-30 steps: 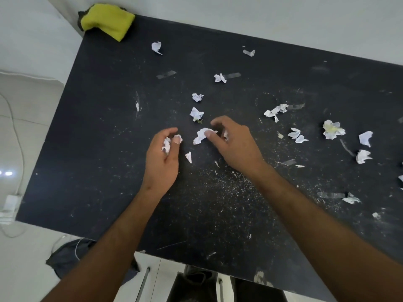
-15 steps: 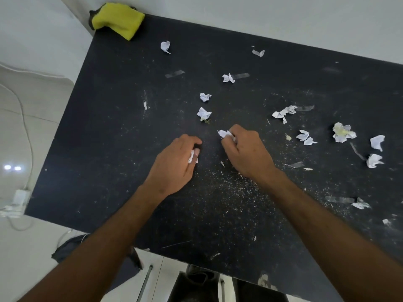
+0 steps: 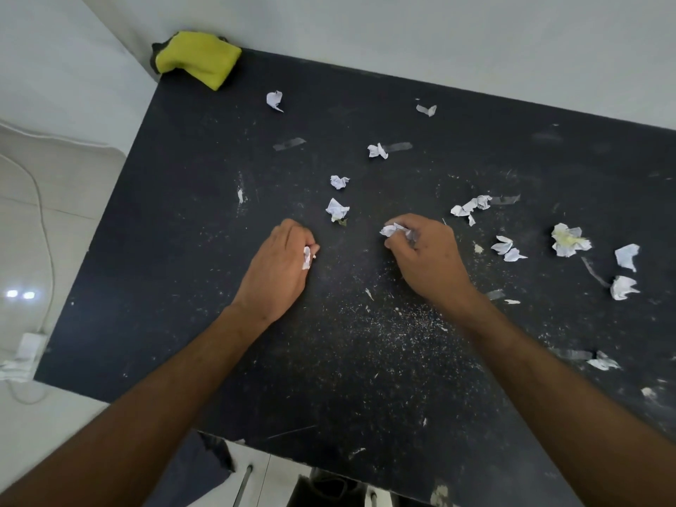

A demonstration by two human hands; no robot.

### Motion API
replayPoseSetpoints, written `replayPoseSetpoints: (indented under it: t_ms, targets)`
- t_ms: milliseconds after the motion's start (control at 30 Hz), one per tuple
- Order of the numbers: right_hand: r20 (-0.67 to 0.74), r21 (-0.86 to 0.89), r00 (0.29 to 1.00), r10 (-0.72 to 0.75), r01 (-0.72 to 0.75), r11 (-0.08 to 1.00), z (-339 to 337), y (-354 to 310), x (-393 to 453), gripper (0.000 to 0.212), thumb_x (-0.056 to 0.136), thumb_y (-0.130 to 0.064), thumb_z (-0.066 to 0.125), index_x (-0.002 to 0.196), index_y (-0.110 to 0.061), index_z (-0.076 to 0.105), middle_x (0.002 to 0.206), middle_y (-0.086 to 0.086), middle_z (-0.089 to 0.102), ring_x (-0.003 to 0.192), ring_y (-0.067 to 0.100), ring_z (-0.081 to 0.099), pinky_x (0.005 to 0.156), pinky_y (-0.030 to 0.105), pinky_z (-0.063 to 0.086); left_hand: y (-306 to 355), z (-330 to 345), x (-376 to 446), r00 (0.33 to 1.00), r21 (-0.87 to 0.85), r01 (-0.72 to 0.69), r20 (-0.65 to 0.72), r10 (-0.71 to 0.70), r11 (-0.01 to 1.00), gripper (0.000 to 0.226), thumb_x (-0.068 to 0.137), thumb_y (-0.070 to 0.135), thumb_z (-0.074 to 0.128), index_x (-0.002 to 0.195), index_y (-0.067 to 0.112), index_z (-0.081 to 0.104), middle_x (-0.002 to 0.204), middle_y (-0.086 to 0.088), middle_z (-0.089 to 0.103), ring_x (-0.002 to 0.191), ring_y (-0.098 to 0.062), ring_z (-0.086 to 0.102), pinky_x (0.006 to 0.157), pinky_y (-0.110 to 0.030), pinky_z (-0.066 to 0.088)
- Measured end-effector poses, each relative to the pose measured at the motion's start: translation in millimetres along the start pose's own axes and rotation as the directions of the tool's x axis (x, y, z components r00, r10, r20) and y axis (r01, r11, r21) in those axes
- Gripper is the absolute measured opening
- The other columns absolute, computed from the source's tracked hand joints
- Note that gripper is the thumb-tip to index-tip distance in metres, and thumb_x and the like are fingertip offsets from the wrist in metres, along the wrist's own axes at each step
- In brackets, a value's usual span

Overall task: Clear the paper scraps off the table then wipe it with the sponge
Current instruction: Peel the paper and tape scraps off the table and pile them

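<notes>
Curled tight in the left hand (image 3: 280,267), fingers closed round a small white scrap (image 3: 306,257) peeking out at the knuckles. Pinched in the right hand (image 3: 426,256), fingertips and thumb bunched on a crumpled scrap (image 3: 393,229) showing at its front. Just beyond both hands, toward the yellow sponge (image 3: 197,58), a loose crumpled wad (image 3: 337,209) and another (image 3: 339,181) behind it; farther on toward the sponge, one small piece (image 3: 275,100) lying nearest to it. Well away from the sponge, off to the right, a strung-out cluster (image 3: 471,206), a yellow-stained wad (image 3: 569,240) and several more pieces. Sponge itself parked at the far left corner of the black table (image 3: 183,250), partly overhanging the edge, untouched. Probably feather-light, soft and crushable paper, easily flicked away by a careless sweep, so best nipped at a raised fold and gathered into the palm. Fine white dust and flat tape marks across the tabletop, likely beyond pinching and left for the sponge.
</notes>
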State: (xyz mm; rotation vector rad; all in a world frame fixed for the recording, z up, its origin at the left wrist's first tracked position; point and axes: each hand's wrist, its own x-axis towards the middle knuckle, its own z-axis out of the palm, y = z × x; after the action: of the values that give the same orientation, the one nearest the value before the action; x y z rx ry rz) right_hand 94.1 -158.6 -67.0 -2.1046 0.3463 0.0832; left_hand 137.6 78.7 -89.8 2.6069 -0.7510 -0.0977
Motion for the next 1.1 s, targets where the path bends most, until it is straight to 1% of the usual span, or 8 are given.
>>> replayPoseSetpoints:
  t_ms: [133,233,333,533,667,867,1000,1100]
  targets:
    - [0.018,-0.018,0.999,-0.029,0.029,0.999,0.0,-3.3,4.3,0.032,0.099,-0.01,0.046,0.12,-0.021,0.067,0.067,-0.01,0.062,0.051,-0.001,0.046,0.051,0.021,0.039,-4.1,-5.9,8.5,0.994,-0.067,0.104,0.049,-0.1,0.992,0.025,0.1,0.002,0.051,0.124,0.005,0.055,0.119,-0.013,0.058,0.103,-0.025,0.061,0.094,-0.039,0.052]
    - [-0.014,-0.072,0.998,-0.06,0.059,0.996,5.0,-13.5,9.3,0.031,0.1,-0.012,0.043,0.097,-0.013,0.074,0.086,-0.008,0.07,0.075,0.003,0.06,0.071,0.027,0.05,-3.4,-13.9,18.5,0.982,-0.174,0.191,0.026,-0.19,0.966,0.036,0.101,0.005,0.047,0.135,0.01,0.051,0.118,-0.005,0.063,0.103,-0.02,0.063,0.094,-0.034,0.049]
    - [-0.031,-0.07,0.998,-0.056,0.054,0.996,14.2,-14.7,14.7,0.035,0.093,-0.025,0.041,0.075,-0.008,0.067,0.068,0.002,0.066,0.059,0.015,0.056,0.056,0.032,0.047,1.0,-17.3,35.9,0.984,-0.144,0.158,-0.057,-0.167,0.977,0.028,0.107,0.021,0.041,0.13,0.014,0.054,0.094,0.008,0.06,0.083,-0.017,0.06,0.078,-0.034,0.049]
    - [-0.111,-0.179,0.988,-0.112,0.091,0.98,20.0,-6.9,30.6,0.045,0.103,-0.042,0.048,0.069,-0.015,0.058,0.06,-0.004,0.056,0.056,0.015,0.054,0.056,0.032,0.044,6.7,-10.3,56.1,0.993,0.063,-0.039,0.116,0.032,0.997,0.046,0.102,0.055,0.042,0.135,0.025,0.051,0.111,0.001,0.062,0.099,-0.017,0.06,0.074,-0.035,0.051]
    - [-0.061,-0.255,0.985,-0.163,0.142,0.957,12.1,-9.3,48.0,0.027,0.104,-0.035,0.048,0.109,-0.019,0.069,0.098,0.0,0.071,0.088,0.018,0.065,0.081,0.039,0.055,3.0,1.4,54.9,0.995,0.161,-0.079,0.072,0.068,0.984,0.03,0.104,0.036,0.042,0.116,0.014,0.059,0.101,-0.005,0.055,0.085,-0.023,0.057,0.063,-0.031,0.041]
    - [0.189,-0.419,0.951,-0.244,0.303,0.856,21.3,-33.8,77.4,0.042,0.105,-0.037,0.044,0.146,-0.031,0.045,0.124,0.001,0.065,0.112,0.028,0.062,0.095,0.045,0.05,-1.0,-12.6,44.4,0.992,-0.092,0.123,0.003,-0.124,0.988,0.023,0.108,0.027,0.035,0.106,0.01,0.05,0.099,0.0,0.056,0.08,-0.016,0.054,0.074,-0.033,0.046]
    - [0.282,-0.56,0.933,-0.223,0.349,0.751,35.7,-37.8,80.3,0.027,0.107,-0.036,0.035,0.123,-0.02,0.051,0.117,0.004,0.066,0.102,0.036,0.065,0.083,0.044,0.051,-8.4,-18.5,52.4,0.984,-0.16,0.165,-0.046,-0.174,0.973,0.022,0.107,0.022,0.035,0.109,0.009,0.052,0.104,0.001,0.056,0.088,-0.017,0.056,0.082,-0.035,0.049]
    - [0.192,-0.525,0.961,-0.201,0.274,0.806,29.2,-35.3,81.4,0.023,0.108,-0.033,0.034,0.111,-0.016,0.05,0.11,0.005,0.067,0.094,0.039,0.065,0.081,0.046,0.049,-15.3,-26.7,69.0,0.966,-0.219,0.21,-0.106,-0.238,0.953,0.02,0.106,0.02,0.039,0.113,0.012,0.056,0.105,0.003,0.06,0.09,-0.013,0.057,0.082,-0.031,0.047]
